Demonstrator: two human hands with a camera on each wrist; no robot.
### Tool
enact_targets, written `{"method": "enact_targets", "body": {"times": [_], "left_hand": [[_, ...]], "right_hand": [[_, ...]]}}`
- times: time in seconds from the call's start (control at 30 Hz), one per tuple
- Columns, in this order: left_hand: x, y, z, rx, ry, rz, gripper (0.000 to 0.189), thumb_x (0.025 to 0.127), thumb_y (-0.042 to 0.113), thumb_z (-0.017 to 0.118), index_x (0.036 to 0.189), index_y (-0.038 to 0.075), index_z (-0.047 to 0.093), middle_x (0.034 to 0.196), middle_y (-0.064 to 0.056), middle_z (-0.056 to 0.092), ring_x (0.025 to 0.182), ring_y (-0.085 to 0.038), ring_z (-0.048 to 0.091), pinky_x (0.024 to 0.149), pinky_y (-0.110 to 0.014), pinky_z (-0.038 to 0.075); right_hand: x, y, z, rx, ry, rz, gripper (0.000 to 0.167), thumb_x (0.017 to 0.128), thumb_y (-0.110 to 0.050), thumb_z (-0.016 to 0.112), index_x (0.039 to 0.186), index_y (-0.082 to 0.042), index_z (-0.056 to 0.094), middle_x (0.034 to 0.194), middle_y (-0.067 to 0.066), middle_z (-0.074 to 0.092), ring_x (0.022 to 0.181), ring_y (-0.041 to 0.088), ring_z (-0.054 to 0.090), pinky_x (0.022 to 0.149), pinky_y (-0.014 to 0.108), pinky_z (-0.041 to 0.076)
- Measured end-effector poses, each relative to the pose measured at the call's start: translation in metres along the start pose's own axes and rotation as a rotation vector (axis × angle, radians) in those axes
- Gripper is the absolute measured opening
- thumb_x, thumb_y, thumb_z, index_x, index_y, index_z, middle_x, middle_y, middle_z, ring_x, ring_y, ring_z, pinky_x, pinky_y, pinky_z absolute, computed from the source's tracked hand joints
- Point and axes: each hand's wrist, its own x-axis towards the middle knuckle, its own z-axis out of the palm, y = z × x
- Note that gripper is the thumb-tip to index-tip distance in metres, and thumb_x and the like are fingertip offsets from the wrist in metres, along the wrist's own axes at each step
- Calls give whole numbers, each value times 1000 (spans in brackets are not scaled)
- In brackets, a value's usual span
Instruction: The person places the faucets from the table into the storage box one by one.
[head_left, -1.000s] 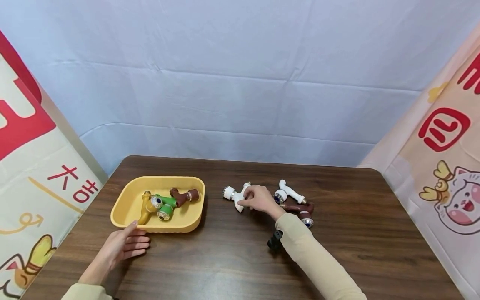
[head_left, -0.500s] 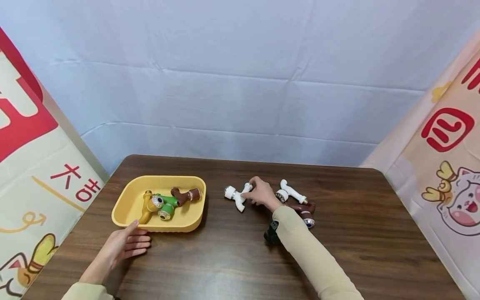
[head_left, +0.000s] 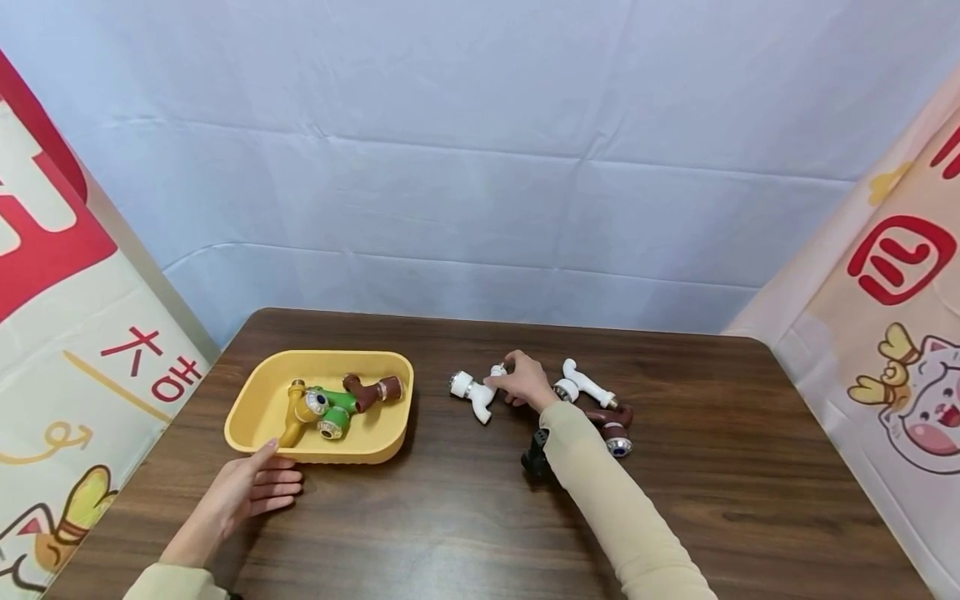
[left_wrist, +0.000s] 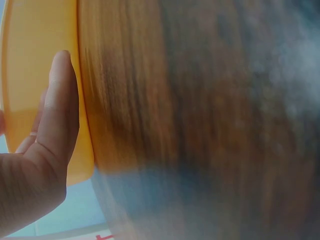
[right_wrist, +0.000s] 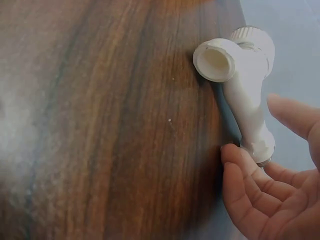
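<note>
My left hand (head_left: 243, 492) rests against the near side of a yellow tray (head_left: 352, 458), thumb at its rim and fingers straight along the outer wall. In the left wrist view, this hand (left_wrist: 57, 115) lies flat beside the tray wall. A white faucet (head_left: 477, 400) lies on the table right of the tray. My right hand (head_left: 525, 383) is at its threaded end. The right wrist view has the fingers (right_wrist: 242, 195) bent loosely at that end of the faucet (right_wrist: 245, 95), the thumb a small gap off its body.
A yellow faucet (head_left: 295, 419), a green faucet (head_left: 341, 403) and a brown faucet (head_left: 367, 396) lie in the tray. Just right of my right hand are another white faucet (head_left: 588, 385) and a brown faucet (head_left: 617, 429) on the wooden table (head_left: 420, 525). Cloth (head_left: 465, 208) hangs behind it.
My right hand has slid from the white faucet's middle up toward its threaded end, while the faucet stays nearly in place. My left hand keeps its position at the tray.
</note>
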Motion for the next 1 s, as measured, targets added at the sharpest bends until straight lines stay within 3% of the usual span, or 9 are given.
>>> {"method": "enact_targets", "body": {"times": [0.5, 0.77, 1.0], "left_hand": [[0, 1, 0, 13, -4, 4, 58, 95, 42, 42, 110, -14, 49, 85, -11, 66, 78, -24, 66, 73, -39, 54], [2, 0, -1, 14, -7, 10, 58, 95, 42, 42, 111, -14, 49, 85, -11, 66, 78, -24, 66, 73, -39, 54], [3, 0, -2, 9, -8, 8, 57, 95, 42, 42, 110, -13, 50, 84, -10, 66, 78, -24, 66, 73, -39, 54]], "right_hand": [[5, -1, 4, 46, 19, 26, 43, 81, -21, 70, 111, -1, 47, 88, 15, 55, 60, 21, 58, 55, 32, 52], [7, 2, 6, 177, 19, 39, 33, 82, -17, 69, 101, -3, 45, 101, 18, 54, 62, 21, 61, 55, 33, 53], [8, 2, 6, 320, 7, 85, 24, 86, -13, 64, 96, -3, 45, 97, 16, 55, 62, 18, 60, 57, 30, 53]]}}
